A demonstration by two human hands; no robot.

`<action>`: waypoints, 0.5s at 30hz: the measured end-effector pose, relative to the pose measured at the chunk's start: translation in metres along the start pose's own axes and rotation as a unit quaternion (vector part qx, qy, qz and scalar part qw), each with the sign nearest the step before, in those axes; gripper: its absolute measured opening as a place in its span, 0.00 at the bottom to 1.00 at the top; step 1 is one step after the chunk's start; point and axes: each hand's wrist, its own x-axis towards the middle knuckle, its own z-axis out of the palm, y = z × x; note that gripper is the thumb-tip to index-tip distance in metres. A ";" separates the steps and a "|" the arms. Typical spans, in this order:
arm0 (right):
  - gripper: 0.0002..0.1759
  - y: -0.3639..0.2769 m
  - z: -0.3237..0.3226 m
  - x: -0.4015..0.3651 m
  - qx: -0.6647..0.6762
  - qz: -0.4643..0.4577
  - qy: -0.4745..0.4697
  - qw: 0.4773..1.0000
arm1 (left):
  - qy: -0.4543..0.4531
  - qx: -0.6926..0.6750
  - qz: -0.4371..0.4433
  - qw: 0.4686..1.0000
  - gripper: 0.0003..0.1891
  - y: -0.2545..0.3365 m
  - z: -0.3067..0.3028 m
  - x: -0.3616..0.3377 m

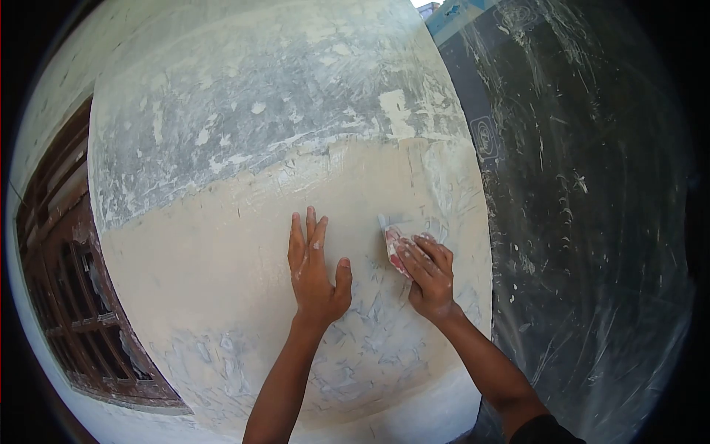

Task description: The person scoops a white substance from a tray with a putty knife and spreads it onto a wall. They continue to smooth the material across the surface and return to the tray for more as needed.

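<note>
In front of me is a wall (244, 244) with a beige, smooth-looking coat across its middle. My left hand (316, 277) rests against this coat, or very near it, with fingers stretched upward and thumb apart. It holds nothing. My right hand (431, 277) is closed around a red, white-smeared putty scraper (397, 255). The scraper's edge is at the wall, and a small pale smear (382, 220) shows just above it. My fingers cover much of the scraper. Whitish material speckles the fingers of both hands.
Rough grey patches with white flecks (281, 103) lie above the beige coat; bluish streaks (377, 340) mark its lower part. A brown barred window frame (89, 296) stands at left. Dark, white-splattered sheeting (584, 222) hangs to the right of the wall's edge.
</note>
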 end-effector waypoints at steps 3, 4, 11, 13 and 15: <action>0.33 0.030 0.016 0.084 0.011 -0.005 0.050 0.999 | -0.008 0.000 0.000 1.000 0.30 0.002 0.003 -0.003; 0.32 0.041 0.024 0.108 0.008 -0.020 0.058 0.998 | -0.006 0.002 0.000 1.000 0.30 0.003 0.004 -0.005; 0.32 0.047 0.040 0.072 -0.022 -0.011 0.008 1.000 | -0.004 0.003 -0.013 1.000 0.30 0.001 -0.004 -0.013; 0.33 0.032 0.031 0.009 -0.038 -0.007 -0.042 0.998 | -0.002 0.005 -0.021 1.000 0.30 -0.001 -0.009 -0.012; 0.31 0.010 0.016 -0.047 -0.033 -0.023 -0.070 0.997 | -0.014 0.016 0.004 1.000 0.30 -0.002 -0.011 -0.012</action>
